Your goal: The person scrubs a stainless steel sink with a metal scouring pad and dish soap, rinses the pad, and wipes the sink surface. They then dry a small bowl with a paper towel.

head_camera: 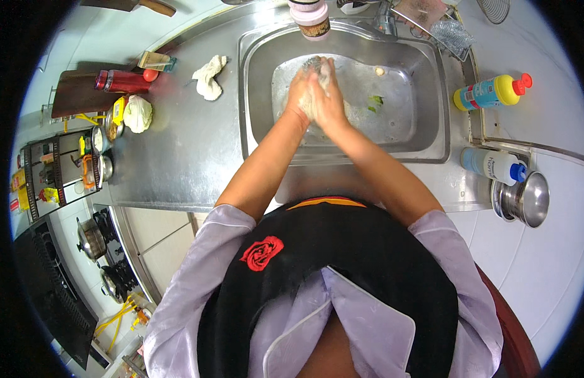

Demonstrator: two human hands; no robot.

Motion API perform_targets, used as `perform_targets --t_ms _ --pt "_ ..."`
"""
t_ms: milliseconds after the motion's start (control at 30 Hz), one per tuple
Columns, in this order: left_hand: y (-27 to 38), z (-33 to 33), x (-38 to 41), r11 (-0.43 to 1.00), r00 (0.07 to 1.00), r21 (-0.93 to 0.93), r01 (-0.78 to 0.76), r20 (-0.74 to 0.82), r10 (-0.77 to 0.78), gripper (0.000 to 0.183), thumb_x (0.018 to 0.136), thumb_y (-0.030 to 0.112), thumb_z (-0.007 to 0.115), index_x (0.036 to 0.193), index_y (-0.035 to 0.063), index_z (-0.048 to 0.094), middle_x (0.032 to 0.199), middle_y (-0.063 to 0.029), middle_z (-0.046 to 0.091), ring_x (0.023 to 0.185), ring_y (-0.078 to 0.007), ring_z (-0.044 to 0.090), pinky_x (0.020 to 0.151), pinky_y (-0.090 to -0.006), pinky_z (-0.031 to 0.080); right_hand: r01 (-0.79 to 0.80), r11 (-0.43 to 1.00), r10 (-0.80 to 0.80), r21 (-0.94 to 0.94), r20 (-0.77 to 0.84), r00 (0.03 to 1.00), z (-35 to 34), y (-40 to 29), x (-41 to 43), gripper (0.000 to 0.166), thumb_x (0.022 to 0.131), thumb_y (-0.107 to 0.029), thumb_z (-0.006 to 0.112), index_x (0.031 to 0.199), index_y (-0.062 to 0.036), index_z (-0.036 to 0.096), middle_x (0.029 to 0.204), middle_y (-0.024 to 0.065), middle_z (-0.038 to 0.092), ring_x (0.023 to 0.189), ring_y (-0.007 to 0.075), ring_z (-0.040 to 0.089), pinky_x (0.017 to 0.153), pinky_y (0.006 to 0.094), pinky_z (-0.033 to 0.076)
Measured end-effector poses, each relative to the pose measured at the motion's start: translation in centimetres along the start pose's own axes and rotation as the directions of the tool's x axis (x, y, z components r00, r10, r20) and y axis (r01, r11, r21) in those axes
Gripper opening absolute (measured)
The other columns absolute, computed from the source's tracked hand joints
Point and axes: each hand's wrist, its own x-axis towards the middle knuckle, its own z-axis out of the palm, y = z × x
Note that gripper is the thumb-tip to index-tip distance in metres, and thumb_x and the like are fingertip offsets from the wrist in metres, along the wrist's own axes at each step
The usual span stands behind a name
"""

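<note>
Both of my hands are together over the stainless steel sink (405, 118), with suds on them. My left hand (300, 94) presses against my right hand (330, 97). Something grey, like a metal scourer (312, 63), shows at the fingertips; which hand holds it I cannot tell. A pale soapy mass between the palms is too blurred to name. On the sink floor, right of my hands, lie green leaf scraps (376, 101) and a small pale piece of food (380, 71). A pink-lidded container (310, 21) stands at the sink's back edge, beyond my fingers.
A crumpled white cloth (209, 78) lies on the steel counter left of the sink. Farther left are a cabbage (137, 114), a red flask (126, 81) and a dark board (76, 94). To the right stand a yellow-and-blue bottle (485, 92), a blue-capped bottle (491, 165) and metal bowls (533, 199).
</note>
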Motion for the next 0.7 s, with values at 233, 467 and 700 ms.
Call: perform_targets --t_ms 233,467,700 --pt "0.7 -1.4 -1.7 0.94 0.961 -0.201 0.275 0.094 -0.261 0.036 0.092 0.024 0.041 0.121 0.0033 0.045 0.111 -0.0109 0.055 0.101 -0.0248 0.053 0.089 -0.0402 0.042 -0.059 0.966 0.098 -0.254 0.143 0.985 0.5 1.0 -2.5 0.054 0.092 -0.027 0.038 0.135 0.0031 0.024 0.139 0.0263 0.024 0.131 0.0355 0.021 0.108 0.0378 0.018" --pt "-1.5 -1.9 -3.0 0.959 0.963 -0.091 0.269 0.009 -0.269 0.041 0.093 0.028 0.038 0.127 0.0042 0.039 0.125 -0.0102 0.047 0.111 -0.0245 0.047 0.099 -0.0374 0.034 -0.268 0.935 0.296 -0.232 0.095 0.95 0.6 3.5 -2.7 0.054 0.093 -0.033 0.035 0.134 0.0005 0.027 0.138 0.0286 0.022 0.13 0.04 0.019 0.107 0.0415 0.017" --pt "-2.1 -1.1 -3.2 0.971 0.971 -0.025 0.239 0.009 -0.238 0.039 0.095 0.027 0.03 0.125 0.0052 0.04 0.121 -0.0095 0.05 0.108 -0.0232 0.048 0.096 -0.0347 0.036 -0.271 0.913 0.299 -0.305 0.049 0.953 -0.5 5.6 1.0 0.051 0.091 -0.03 0.037 0.132 -0.0001 0.032 0.139 0.0289 0.019 0.129 0.0427 0.019 0.107 0.0445 0.017"
